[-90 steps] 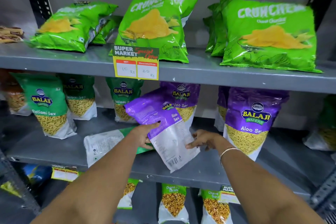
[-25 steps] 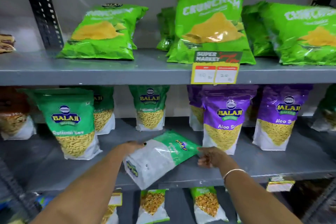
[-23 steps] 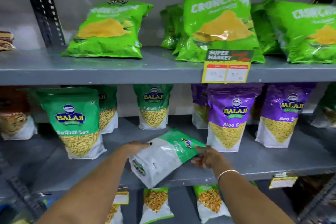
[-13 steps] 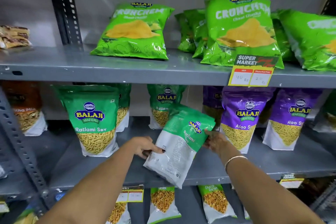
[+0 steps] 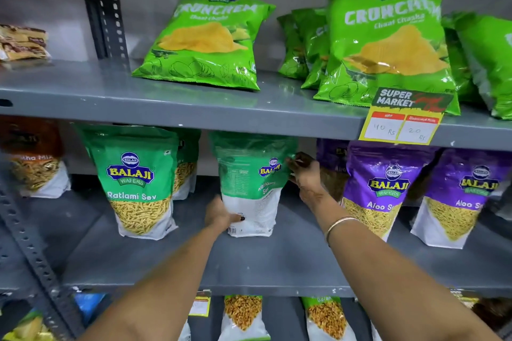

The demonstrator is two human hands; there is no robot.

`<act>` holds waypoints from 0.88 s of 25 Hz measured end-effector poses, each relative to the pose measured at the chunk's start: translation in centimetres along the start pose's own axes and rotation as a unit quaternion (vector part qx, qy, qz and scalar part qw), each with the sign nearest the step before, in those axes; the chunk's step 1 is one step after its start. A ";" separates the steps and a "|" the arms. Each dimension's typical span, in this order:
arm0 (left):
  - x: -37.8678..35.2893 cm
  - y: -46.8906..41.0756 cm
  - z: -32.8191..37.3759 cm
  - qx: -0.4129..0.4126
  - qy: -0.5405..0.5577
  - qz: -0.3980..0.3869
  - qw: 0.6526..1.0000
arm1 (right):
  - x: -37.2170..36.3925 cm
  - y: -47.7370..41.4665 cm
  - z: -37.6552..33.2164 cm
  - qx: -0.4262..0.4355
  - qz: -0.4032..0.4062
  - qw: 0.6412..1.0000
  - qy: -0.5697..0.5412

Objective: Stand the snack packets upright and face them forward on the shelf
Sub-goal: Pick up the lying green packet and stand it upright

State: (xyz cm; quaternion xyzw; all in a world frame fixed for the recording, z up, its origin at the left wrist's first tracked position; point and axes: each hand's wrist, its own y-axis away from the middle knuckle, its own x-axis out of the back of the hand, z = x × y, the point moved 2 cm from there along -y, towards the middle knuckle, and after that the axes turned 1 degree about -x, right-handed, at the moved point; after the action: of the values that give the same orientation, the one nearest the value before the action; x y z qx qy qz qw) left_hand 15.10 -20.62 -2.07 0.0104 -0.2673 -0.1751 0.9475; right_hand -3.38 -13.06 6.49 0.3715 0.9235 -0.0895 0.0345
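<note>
A green and white Ratlami Sev packet (image 5: 250, 185) stands upright on the middle shelf (image 5: 277, 263), its printed back side turned toward me. My left hand (image 5: 221, 214) grips its lower left edge. My right hand (image 5: 304, 173) holds its upper right edge. To its left another green Ratlami Sev packet (image 5: 137, 183) stands upright, facing forward. To the right stand two purple Aloo Sev packets (image 5: 385, 194) (image 5: 465, 199), also facing forward.
More green and purple packets stand behind the front row. Green Crunchem bags (image 5: 206, 41) (image 5: 388, 47) lean on the upper shelf, above a yellow price tag (image 5: 401, 126). A perforated steel upright (image 5: 33, 252) runs down the left. More packets stand on the lower shelf (image 5: 243, 315).
The green packet went from lying tilted in both hands to standing upright on the middle shelf. My left hand dropped to its base and my right hand rose to its top.
</note>
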 end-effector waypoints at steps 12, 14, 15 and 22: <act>-0.7 0.6 -0.9 -0.022 -0.030 -0.083 0.996 | 1.7 5.5 6.7 -0.280 -0.279 0.875 0.280; 0.2 0.6 -1.3 -0.012 -0.013 -0.131 0.991 | 1.2 5.8 7.2 -0.293 -0.254 0.892 0.232; 0.8 0.7 -1.4 0.000 0.001 -0.150 0.989 | 1.2 5.8 7.4 -0.295 -0.240 0.901 0.209; 1.2 1.5 -0.9 0.005 0.078 -0.155 0.985 | 1.4 5.6 7.8 -0.268 -0.298 0.892 0.212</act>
State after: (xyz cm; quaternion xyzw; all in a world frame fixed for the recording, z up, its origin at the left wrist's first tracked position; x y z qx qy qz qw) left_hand 17.04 -19.68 -2.06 0.0703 -0.1882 -0.3168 0.9270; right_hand -0.52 -9.63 -2.17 0.0661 0.9652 0.2359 -0.0917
